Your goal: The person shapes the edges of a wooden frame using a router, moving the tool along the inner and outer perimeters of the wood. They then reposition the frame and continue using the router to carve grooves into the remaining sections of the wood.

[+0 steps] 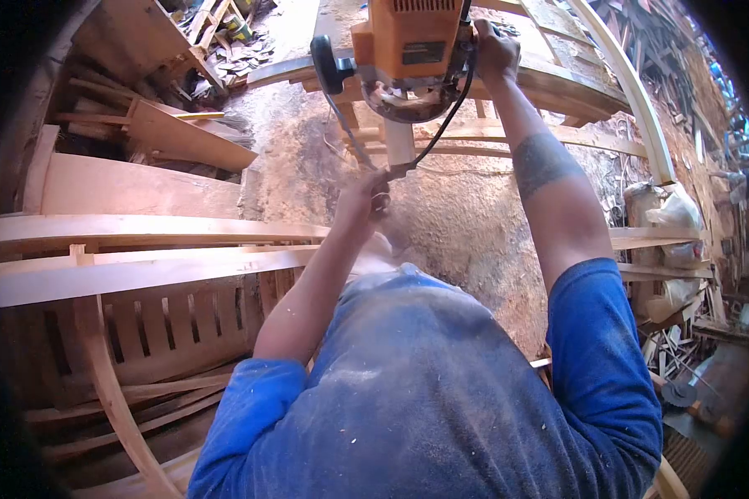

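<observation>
An orange plunge router (414, 32) stands at the top of the head view, above pale boards. Its black left knob (330, 66) is free of any hand. My right hand (498, 51) is closed around the router's right side, where the other handle is mostly hidden. A black power cord (456, 112) loops down from the machine toward me. Near my waist, my left hand (366, 198) is closed on the cord, its fingers curled inward. Below the router base, a pale strip of wood (399, 143) sticks out toward me.
Long pale wooden rails (158, 270) lie at the left, over a slatted wooden panel (154, 324). Leaning boards (141, 187) fill the upper left. Sawdust covers the floor (466, 224). A curved wooden piece (632, 91) and white plastic bags (678, 216) are at the right.
</observation>
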A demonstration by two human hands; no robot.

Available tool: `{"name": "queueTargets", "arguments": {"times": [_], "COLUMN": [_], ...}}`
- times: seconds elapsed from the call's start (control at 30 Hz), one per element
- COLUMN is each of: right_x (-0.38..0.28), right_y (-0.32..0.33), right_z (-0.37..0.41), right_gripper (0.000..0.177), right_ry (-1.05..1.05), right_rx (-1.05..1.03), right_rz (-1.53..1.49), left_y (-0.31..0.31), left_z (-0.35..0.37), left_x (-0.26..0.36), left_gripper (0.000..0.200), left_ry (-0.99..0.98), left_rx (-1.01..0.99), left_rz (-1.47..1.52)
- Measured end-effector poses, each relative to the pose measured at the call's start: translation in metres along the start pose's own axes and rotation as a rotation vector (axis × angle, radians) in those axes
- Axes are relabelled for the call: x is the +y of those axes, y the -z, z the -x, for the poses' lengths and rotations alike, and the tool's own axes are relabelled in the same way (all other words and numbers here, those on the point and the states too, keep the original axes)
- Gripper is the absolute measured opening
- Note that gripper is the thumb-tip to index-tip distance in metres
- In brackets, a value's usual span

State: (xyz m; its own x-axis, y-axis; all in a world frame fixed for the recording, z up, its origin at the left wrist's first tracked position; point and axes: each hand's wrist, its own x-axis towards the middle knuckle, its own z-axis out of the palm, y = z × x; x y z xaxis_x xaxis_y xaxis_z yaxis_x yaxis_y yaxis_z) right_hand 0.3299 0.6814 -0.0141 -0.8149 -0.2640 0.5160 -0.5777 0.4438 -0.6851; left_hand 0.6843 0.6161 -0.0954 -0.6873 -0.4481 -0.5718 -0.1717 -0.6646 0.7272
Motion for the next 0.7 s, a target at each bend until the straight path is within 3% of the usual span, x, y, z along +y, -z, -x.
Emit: {"name": "queueTargets", "arguments": {"times": [0.07,0.13,0.17,0.2,0.23,0.33,0.37,0.4,0.47,0.5,0.57,0.7], "right_x": [0.006,0.012,0.014,0.016,0.023,0.021,0.02,0.02,0.021,0.021,0.018,-0.01], "right_y": [-0.001,0.001,0.0,-0.002,-0.004,-0.002,-0.015,-0.016,-0.008,-0.008,-0.002,0.036], "right_z": [-0.002,0.0,0.001,0.0,-0.003,-0.001,-0.002,-0.003,-0.005,0.0,0.011,0.045], "right_gripper": [0.035,0.027,0.023,0.02,0.012,0.011,0.003,0.002,0.001,0.003,0.004,0.008], "right_ry": [-0.036,0.113,0.191,0.27,0.425,0.387,0.465,0.501,0.563,0.475,0.507,0.681], "right_rx": [0.019,0.036,0.041,0.047,0.081,0.073,0.302,0.276,0.227,0.19,0.236,0.266], "right_rz": [-0.004,0.134,0.2,0.265,0.376,0.475,0.529,0.46,0.33,0.348,0.376,0.228], "left_y": [0.002,0.008,0.014,0.032,0.025,-0.027,-0.031,-0.033,-0.035,-0.034,-0.036,-0.033], "left_z": [0.007,0.014,0.009,-0.018,-0.021,-0.022,-0.041,-0.051,-0.065,-0.065,-0.062,-0.032], "left_x": [0.007,0.035,0.052,0.056,0.087,0.157,0.17,0.179,0.185,0.182,0.174,0.147], "left_gripper": [0.03,0.032,0.035,0.037,0.033,0.043,0.045,0.037,0.024,0.019,0.012,0.008], "left_ry": [-0.023,-0.101,-0.237,-0.522,-0.551,-1.157,-0.993,-0.833,-0.823,-0.839,-0.869,-0.944], "left_rx": [0.003,0.177,0.224,0.306,0.38,0.103,-0.029,-0.026,-0.015,0.007,0.05,0.095], "left_rz": [0.114,-0.352,-0.728,-0.706,-0.675,-0.494,-0.416,-0.454,-0.494,-0.51,-0.548,-0.502]}}
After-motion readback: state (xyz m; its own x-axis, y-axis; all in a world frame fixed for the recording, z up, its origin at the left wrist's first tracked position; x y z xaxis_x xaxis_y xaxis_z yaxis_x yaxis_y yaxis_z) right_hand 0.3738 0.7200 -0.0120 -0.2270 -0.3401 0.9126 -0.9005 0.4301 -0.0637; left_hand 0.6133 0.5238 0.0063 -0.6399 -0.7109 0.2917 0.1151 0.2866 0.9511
